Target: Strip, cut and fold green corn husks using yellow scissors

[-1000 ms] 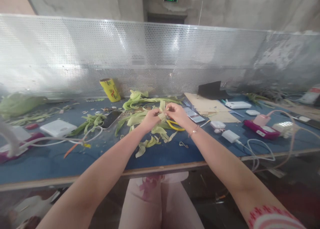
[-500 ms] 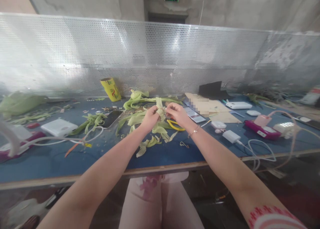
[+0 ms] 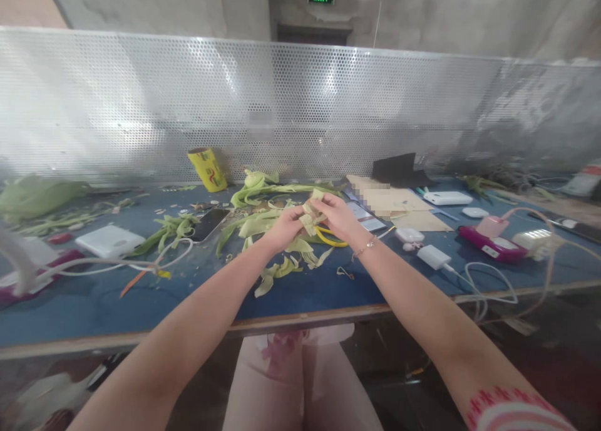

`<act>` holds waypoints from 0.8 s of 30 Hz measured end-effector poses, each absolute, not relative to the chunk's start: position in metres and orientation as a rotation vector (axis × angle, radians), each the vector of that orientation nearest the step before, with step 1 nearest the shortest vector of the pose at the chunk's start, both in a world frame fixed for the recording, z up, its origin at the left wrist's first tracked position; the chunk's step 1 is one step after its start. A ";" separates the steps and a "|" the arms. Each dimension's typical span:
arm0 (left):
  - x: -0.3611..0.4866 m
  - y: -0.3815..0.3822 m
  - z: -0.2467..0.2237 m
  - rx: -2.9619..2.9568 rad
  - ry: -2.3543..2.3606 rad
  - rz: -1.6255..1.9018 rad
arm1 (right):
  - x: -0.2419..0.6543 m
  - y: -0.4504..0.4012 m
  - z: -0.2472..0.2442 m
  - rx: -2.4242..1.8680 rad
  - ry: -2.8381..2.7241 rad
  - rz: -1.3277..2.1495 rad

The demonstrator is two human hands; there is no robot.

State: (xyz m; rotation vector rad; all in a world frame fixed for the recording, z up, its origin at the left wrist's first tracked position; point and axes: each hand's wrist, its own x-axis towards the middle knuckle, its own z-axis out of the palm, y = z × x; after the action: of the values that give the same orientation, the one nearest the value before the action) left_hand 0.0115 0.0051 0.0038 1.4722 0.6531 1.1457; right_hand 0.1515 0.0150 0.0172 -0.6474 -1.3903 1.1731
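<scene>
A pale green folded leaf strip (image 3: 310, 219) is held between both hands above the middle of the blue table. My left hand (image 3: 285, 228) pinches its left side. On the other side, the fingers of my right hand (image 3: 339, 217) close on its upper right part. Long green leaves (image 3: 253, 196) lie behind and to the left of my hands, with smaller curled leaf pieces (image 3: 277, 273) in front. A yellow loop (image 3: 331, 240) rests under my right hand. The fingertips partly hide the strip.
On the blue table (image 3: 197, 306) stand a yellow tube (image 3: 208, 169) at the back and a white box (image 3: 110, 240) at left. A phone (image 3: 210, 224) lies left of my hands. Cardboard (image 3: 399, 199), a white charger (image 3: 434, 256) and cables are at right.
Both hands have shifted slightly to the right. The leaf strip, upright before, now tilts to the right between my fingers, and my left hand has turned a little.
</scene>
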 end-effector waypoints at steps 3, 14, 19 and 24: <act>0.014 0.002 0.008 1.412 0.635 1.158 | 0.152 0.018 0.014 -0.662 -1.426 1.080; 0.014 0.004 0.011 1.333 0.702 1.209 | 0.160 0.013 0.018 -0.643 -1.642 0.679; 0.013 -0.001 0.015 1.322 0.647 1.098 | 0.164 0.010 0.021 -0.600 -1.752 0.692; 0.011 0.000 0.015 1.262 0.648 1.026 | 0.166 0.010 0.021 -0.532 -1.803 0.870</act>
State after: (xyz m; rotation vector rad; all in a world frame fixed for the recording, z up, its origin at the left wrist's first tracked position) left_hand 0.0105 0.0002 0.0148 1.2617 0.6484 1.0262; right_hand 0.1661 0.0097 0.0215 -0.5319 -1.8032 0.8702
